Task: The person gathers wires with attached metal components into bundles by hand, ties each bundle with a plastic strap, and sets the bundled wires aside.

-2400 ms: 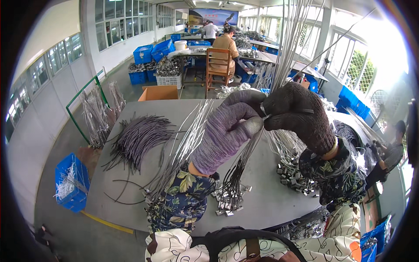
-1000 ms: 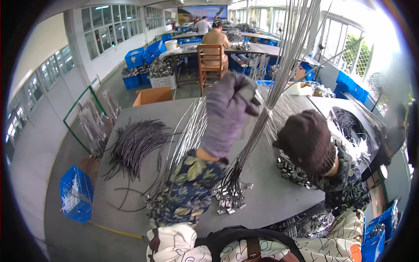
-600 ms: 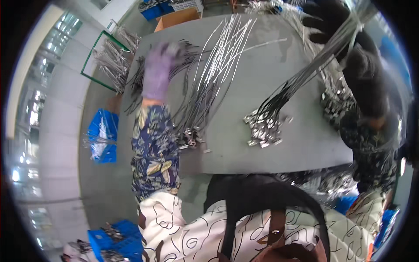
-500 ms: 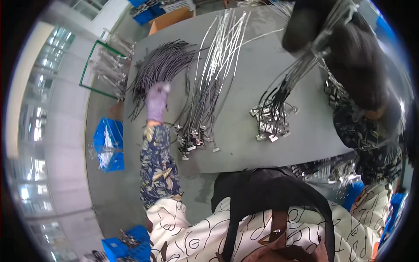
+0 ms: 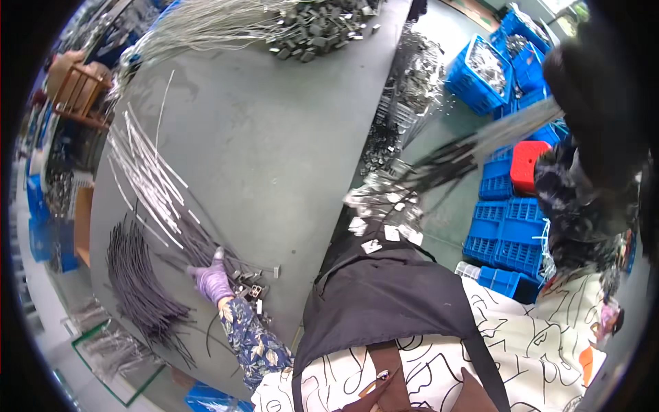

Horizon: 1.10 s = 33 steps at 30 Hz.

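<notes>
My left hand (image 5: 214, 280), in a purple glove, lies over the dark part of a cable bundle (image 5: 147, 185) on the table. Its thumb and fingers are spread apart. The bundle's pale ends fan out toward the far side, and its small metal connectors (image 5: 255, 292) lie just right of the hand. At the far right, my raised right hand (image 5: 587, 96) is a dark blur, with finger detail lost. Another bundle of cables (image 5: 473, 147) runs from it. White and silver connectors (image 5: 388, 206) hang at that bundle's lower end, beyond the table's right edge.
Black wires (image 5: 141, 281) lie in a pile at the table's left. More cables with dark connectors (image 5: 312, 31) are heaped at the far end. Blue crates (image 5: 504, 233), a red container (image 5: 528, 165) and piled metal parts (image 5: 419, 65) stand beyond the grey table's (image 5: 274, 158) right edge.
The view has swung to the right. My left hand has gone from the black wires to the pale-ended cable bundle. The other bundle has moved with my right hand off the table to the right.
</notes>
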Tool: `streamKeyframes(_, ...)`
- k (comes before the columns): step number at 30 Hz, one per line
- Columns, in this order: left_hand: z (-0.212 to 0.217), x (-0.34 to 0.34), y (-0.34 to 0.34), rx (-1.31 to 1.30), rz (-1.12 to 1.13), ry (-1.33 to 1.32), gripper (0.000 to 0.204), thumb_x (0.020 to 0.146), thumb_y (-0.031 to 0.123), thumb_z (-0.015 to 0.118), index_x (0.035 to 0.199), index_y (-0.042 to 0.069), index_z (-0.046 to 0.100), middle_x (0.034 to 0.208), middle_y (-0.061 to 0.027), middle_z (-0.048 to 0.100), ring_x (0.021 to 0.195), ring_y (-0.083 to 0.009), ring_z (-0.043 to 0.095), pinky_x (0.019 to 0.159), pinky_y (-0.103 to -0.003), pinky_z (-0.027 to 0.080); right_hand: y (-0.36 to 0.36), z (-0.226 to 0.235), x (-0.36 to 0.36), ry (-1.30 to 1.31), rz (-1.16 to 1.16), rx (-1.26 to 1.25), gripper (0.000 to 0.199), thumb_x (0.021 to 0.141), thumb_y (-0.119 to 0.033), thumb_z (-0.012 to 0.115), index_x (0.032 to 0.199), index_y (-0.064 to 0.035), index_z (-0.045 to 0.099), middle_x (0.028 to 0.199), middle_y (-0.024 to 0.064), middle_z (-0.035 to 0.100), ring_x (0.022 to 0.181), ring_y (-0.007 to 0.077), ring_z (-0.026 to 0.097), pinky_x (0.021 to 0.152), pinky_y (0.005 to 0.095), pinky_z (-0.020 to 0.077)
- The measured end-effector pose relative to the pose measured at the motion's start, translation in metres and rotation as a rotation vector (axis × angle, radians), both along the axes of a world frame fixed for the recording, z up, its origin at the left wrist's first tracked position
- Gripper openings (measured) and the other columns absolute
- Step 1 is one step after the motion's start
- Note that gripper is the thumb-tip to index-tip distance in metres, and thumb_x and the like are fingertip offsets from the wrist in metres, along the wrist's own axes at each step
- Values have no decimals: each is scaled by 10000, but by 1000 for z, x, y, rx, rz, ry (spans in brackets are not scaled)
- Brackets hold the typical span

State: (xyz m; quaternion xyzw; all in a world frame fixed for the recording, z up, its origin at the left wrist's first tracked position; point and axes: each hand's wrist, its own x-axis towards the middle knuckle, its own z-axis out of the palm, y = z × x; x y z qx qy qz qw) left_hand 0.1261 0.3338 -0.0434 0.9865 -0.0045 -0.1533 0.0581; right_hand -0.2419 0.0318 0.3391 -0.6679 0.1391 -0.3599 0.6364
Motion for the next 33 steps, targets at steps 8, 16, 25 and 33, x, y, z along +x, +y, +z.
streamKeyframes(8, -56, 21, 32, -192, -45, -44, 1083, 563, 505, 841, 1334, -78, 351, 1307, -268, 478, 1190, -378, 489, 1021, -395, 382, -16, -270, -142, 145, -722, 78, 296, 968, -317, 488, 919, -44, 592, 578, -23, 435, 509, 73, 428, 472, 248, 367)
streamKeyframes(16, -72, 33, 39, -245, -24, -53, 982, 616, 433, 835, 1329, -70, 383, 1293, -244, 509, 1176, -357, 507, 1013, -368, 387, -52, -512, -231, 744, -931, 353, 292, 864, -277, 632, 964, -5, 596, 916, 96, 622, 754, 177, 580, 677, 328, 463)
streamKeyframes(25, -117, 61, 68, -345, 65, 4, 972, 664, 413, 815, 1379, -36, 335, 1327, -236, 482, 1174, -326, 515, 991, -364, 411, -124, -592, -242, 977, -990, 102, 488, 836, -468, 599, 999, -10, 637, 912, 173, 641, 908, 310, 593, 822, 400, 437)
streamKeyframes(33, -59, 21, 55, -415, 95, 87, 926, 649, 345, 820, 1312, -124, 375, 1255, -254, 537, 1160, -335, 528, 990, -366, 410, -144, -596, -195, 921, -976, 887, 462, 806, -449, 664, 1035, -51, 614, 770, 89, 631, 646, 213, 520, 509, 379, 439)
